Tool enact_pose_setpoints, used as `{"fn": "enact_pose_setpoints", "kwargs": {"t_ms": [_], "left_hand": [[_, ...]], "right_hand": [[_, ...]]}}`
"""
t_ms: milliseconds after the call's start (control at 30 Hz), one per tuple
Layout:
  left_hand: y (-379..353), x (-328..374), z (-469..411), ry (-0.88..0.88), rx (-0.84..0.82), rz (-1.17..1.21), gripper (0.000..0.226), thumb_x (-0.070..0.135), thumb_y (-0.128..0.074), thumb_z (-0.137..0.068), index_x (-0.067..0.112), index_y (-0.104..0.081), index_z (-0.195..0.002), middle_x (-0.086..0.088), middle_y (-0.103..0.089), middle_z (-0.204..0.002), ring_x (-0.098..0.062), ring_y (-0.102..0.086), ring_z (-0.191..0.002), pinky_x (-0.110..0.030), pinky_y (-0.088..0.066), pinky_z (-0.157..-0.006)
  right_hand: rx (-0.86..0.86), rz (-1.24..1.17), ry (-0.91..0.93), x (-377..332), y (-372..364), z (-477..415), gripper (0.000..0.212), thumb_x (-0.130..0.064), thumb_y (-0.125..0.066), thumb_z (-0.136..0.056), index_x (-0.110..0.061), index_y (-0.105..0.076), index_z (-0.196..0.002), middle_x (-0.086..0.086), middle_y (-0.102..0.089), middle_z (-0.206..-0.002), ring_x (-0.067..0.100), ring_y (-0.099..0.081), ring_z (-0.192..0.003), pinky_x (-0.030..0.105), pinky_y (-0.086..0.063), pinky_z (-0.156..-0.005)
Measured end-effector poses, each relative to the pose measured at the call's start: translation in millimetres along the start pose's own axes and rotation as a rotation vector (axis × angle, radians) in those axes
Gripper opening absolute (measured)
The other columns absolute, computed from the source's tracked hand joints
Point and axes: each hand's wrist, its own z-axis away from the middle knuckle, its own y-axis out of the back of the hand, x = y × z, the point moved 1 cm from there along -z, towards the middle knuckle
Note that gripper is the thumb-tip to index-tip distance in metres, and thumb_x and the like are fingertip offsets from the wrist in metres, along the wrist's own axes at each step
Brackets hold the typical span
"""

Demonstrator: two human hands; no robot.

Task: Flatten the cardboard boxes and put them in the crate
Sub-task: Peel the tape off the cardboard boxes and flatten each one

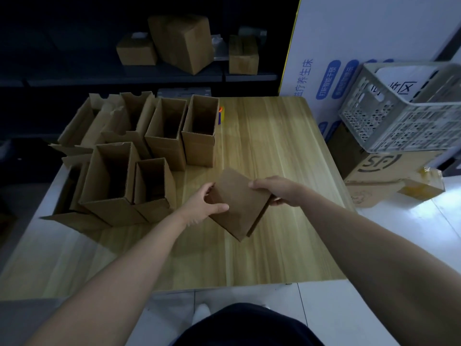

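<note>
Left hand (205, 204) and right hand (275, 191) grip a flattened, matte cardboard box (238, 211).

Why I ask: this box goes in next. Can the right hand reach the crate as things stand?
Probably yes: nothing stands between the right hand, gripping the box, and the crate beyond the table edge; a stretch, though.

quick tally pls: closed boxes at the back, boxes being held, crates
closed boxes at the back: 3
held box: 1
crate: 1
total: 5
</note>
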Motion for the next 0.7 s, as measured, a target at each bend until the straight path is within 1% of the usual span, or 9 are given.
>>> {"fn": "enact_pose_setpoints", "kwargs": {"t_ms": [67,133,200,300,400,500,567,633,700], "left_hand": [[0.8,1.9,-0.3,-0.001,-0.016,-0.044,0.101,0.038,-0.08,-0.069,0.023,-0.02,-0.148,-0.002,-0.029,-0.151,-0.019,-0.031,-0.134,-0.029,-0.032,-0.098],[2.8,2.2,-0.5,-0.002,-0.063,-0.05,0.108,0.036,-0.083,-0.065,0.027,-0.016,-0.149,0.0,-0.026,-0.152,-0.021,-0.03,-0.135,-0.035,-0.032,-0.104],[6.0,3.0,0.8,0.004,-0.157,-0.074,0.111,0.035,-0.086,-0.06,0.029,-0.018,-0.148,0.002,-0.023,-0.151,-0.023,-0.031,-0.135,-0.039,-0.032,-0.109],[6.6,3.9,3.7,-0.055,-0.263,-0.258,0.107,0.038,-0.086,-0.058,0.031,-0.025,-0.145,0.012,-0.01,-0.152,-0.019,-0.021,-0.138,-0.034,-0.025,-0.109],[4.8,4.2,3.5,-0.095,-0.232,-0.3,0.114,0.028,-0.087,-0.057,0.038,-0.017,-0.147,0.015,-0.007,-0.152,-0.019,-0.016,-0.139,-0.044,-0.02,-0.112],[6.4,3.6,1.4,-0.111,-0.149,-0.345,0.121,0.025,-0.087,-0.058,0.045,-0.007,-0.146,0.011,-0.011,-0.153,-0.021,-0.015,-0.139,-0.056,-0.022,-0.112],[9.7,3.9,-1.4,-0.121,-0.086,-0.376,0.116,0.025,-0.086,-0.06,0.045,-0.009,-0.145,0.01,-0.017,-0.15,-0.022,-0.019,-0.137,-0.057,-0.025,-0.11],[11.9,3.5,-5.4,-0.125,-0.032,-0.438,0.113,0.031,-0.084,-0.062,0.044,-0.01,-0.146,0.01,-0.021,-0.148,-0.022,-0.02,-0.135,-0.054,-0.025,-0.11],[12.8,2.0,-9.1,-0.084,0.021,-0.535,0.113,0.04,-0.082,-0.062,0.041,-0.009,-0.148,0.007,-0.021,-0.149,-0.025,-0.017,-0.134,-0.053,-0.023,-0.109]], "right_hand": [[0.02,-0.11,-0.111,1.2,2.2,0.3,0.052,-0.057,-0.067,-0.073,-0.016,-0.061,-0.105,0.006,-0.066,-0.099,0.022,-0.061,-0.089,0.033,-0.05,-0.075],[0.049,-0.21,-0.21,2.2,2.3,-0.2,0.053,-0.057,-0.068,-0.072,-0.016,-0.058,-0.104,0.009,-0.063,-0.101,0.025,-0.06,-0.09,0.032,-0.051,-0.066],[0.084,-0.309,-0.311,3.4,2.4,-1.9,0.053,-0.054,-0.07,-0.07,-0.016,-0.055,-0.103,0.013,-0.06,-0.103,0.028,-0.059,-0.089,0.031,-0.051,-0.063],[0.057,-0.412,-0.471,9.5,1.4,-5.0,0.052,-0.047,-0.067,-0.072,-0.013,-0.052,-0.108,0.017,-0.062,-0.106,0.032,-0.062,-0.087,0.031,-0.052,-0.062],[-0.037,-0.383,-0.533,13.8,-2.3,-4.7,0.043,-0.041,-0.058,-0.081,-0.007,-0.053,-0.107,0.024,-0.067,-0.095,0.036,-0.069,-0.077,0.028,-0.051,-0.049],[-0.07,-0.364,-0.587,16.3,-8.8,-2.9,0.045,-0.04,-0.06,-0.083,-0.003,-0.053,-0.107,0.033,-0.067,-0.086,0.028,-0.066,-0.051,0.023,-0.049,-0.038],[-0.068,-0.343,-0.581,16.1,-14.0,-3.4,0.05,-0.045,-0.057,-0.085,-0.001,-0.054,-0.11,0.031,-0.068,-0.09,0.027,-0.065,-0.051,0.025,-0.052,-0.041],[0.058,-0.21,-0.482,15.0,-18.7,-8.8,0.062,-0.056,-0.048,-0.088,-0.001,-0.054,-0.117,0.027,-0.066,-0.103,0.032,-0.068,-0.073,0.034,-0.056,-0.058],[0.21,-0.005,-0.307,4.0,-22.2,-11.7,0.074,-0.063,-0.034,-0.092,-0.002,-0.049,-0.129,0.02,-0.058,-0.122,0.032,-0.059,-0.097,0.039,-0.049,-0.08]]}}
